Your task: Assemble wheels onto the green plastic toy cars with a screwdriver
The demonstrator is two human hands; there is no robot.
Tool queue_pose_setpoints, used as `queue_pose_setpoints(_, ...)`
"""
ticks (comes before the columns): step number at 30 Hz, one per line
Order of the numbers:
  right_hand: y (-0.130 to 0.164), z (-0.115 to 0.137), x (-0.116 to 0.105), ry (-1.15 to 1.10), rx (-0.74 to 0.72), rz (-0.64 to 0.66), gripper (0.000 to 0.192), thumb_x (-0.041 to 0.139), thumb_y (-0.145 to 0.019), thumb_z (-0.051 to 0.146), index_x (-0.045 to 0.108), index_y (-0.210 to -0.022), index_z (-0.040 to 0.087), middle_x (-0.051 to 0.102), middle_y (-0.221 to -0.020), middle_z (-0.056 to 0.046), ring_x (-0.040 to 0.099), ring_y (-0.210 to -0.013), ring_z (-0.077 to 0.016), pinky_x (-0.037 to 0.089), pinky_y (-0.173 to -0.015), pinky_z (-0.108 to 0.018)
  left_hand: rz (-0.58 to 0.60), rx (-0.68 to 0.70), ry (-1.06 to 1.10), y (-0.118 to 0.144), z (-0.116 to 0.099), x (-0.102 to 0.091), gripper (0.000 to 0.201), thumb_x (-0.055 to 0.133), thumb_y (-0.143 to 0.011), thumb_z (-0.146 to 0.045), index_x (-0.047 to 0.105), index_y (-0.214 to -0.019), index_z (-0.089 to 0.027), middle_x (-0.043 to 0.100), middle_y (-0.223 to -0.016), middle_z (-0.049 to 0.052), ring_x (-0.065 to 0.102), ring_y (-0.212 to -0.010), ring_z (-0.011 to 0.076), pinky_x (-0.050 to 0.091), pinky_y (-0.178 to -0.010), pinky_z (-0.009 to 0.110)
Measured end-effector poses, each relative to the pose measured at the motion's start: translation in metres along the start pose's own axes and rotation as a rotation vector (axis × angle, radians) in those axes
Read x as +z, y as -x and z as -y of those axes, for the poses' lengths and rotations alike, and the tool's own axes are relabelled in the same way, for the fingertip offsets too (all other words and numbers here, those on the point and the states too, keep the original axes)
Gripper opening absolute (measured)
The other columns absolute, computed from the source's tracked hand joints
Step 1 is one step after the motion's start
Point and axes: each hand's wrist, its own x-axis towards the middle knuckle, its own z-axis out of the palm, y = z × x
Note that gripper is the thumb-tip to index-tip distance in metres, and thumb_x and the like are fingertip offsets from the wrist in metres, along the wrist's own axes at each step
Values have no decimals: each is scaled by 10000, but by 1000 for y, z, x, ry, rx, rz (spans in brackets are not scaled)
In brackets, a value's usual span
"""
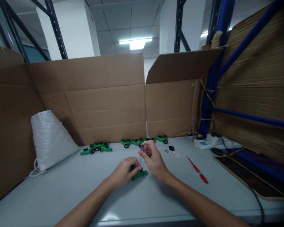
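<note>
the bench point(61, 189) is seen from above, with both forearms reaching in from the near edge. the left hand point(123, 171) is curled down over a green fitting point(139, 175), which lies on the bench near the middle and is pressed in place; only its right end shows past the fingers. the right hand point(153, 159) is raised just above and beside it, thumb and forefinger pinched on a small purple-tipped tool point(142, 147) whose thin shaft points down toward the fitting.

a slip is judged likely if the shaft is pushed at a slant: the fitting could be skidded along the smooth bench, or the tip could be driven into the left fingers, which sit very close to it. what the tip meets cannot be made out, since that spot is covered by the left hand.

further off, a red screwdriver point(197, 170) lies to the right, well apart. small black and white rings point(171, 149) are scattered beyond the hands and could be knocked away by a sleeve or wrist; their kind is too small to tell. rows of green fittings point(97, 147) stand along the cardboard wall point(97, 104), blurred by distance. a white sack point(49, 138) sits at far left.
</note>
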Motion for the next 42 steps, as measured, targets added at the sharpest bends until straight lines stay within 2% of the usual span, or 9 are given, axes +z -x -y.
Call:
queue_pose_setpoints(5,1,5,-2,44,-36,27,298,605,-1032,380,555,-1303,264,561,-885,16,547,-681,-149,442,-597,-251,2,4,3,0,1,0,267,616,-1049,-404,687,-909,-187,707,-929,50,633,-907,201,474,-842,289)
queue_pose_setpoints(10,3,6,-3,34,-44,59,265,524,-1082,411,561,-1299,263,648,-971,-25,580,-678,-145,466,-584,-253,1,7,8,0,2,1,258,610,-1053,-396,684,-919,-188,708,-937,49,636,-916,201,476,-853,290)
queue_pose_setpoints(14,3,8,-3,-29,-30,103,293,420,-1122,441,539,-1327,268,705,-1007,-38,551,-588,-124,480,-566,-260,3,21,5,0,2,1,235,616,-1054,-368,679,-915,-190,703,-927,39,631,-902,190,466,-851,281)
queue_pose_setpoints(18,3,10,-2,-123,-2,86,258,449,-1114,442,511,-1295,267,717,-1080,-42,537,-551,-101,470,-535,-247,6,27,3,-1,2,1,248,620,-1053,-378,673,-903,-188,695,-910,35,624,-882,185,460,-820,270)
queue_pose_setpoints(26,2,9,-2,-110,40,69,255,512,-1089,432,515,-1280,262,703,-989,-18,527,-546,-106,434,-496,-228,5,35,-8,0,2,1,251,619,-1057,-382,683,-917,-184,699,-909,37,625,-887,187,457,-830,273)
queue_pose_setpoints(34,3,6,0,-1,-22,1,257,633,-1025,400,541,-1219,258,538,-885,27,532,-654,-126,424,-553,-220,0,22,-3,-1,3,0,259,625,-1054,-389,683,-905,-185,707,-925,40,638,-895,189,464,-837,273)
queue_pose_setpoints(42,2,7,-1,-37,-44,63,244,548,-1076,384,594,-1284,266,651,-1039,-32,530,-591,-104,424,-517,-226,3,20,3,-1,2,0,237,617,-1054,-370,680,-917,-187,711,-937,40,641,-911,194,465,-857,280)
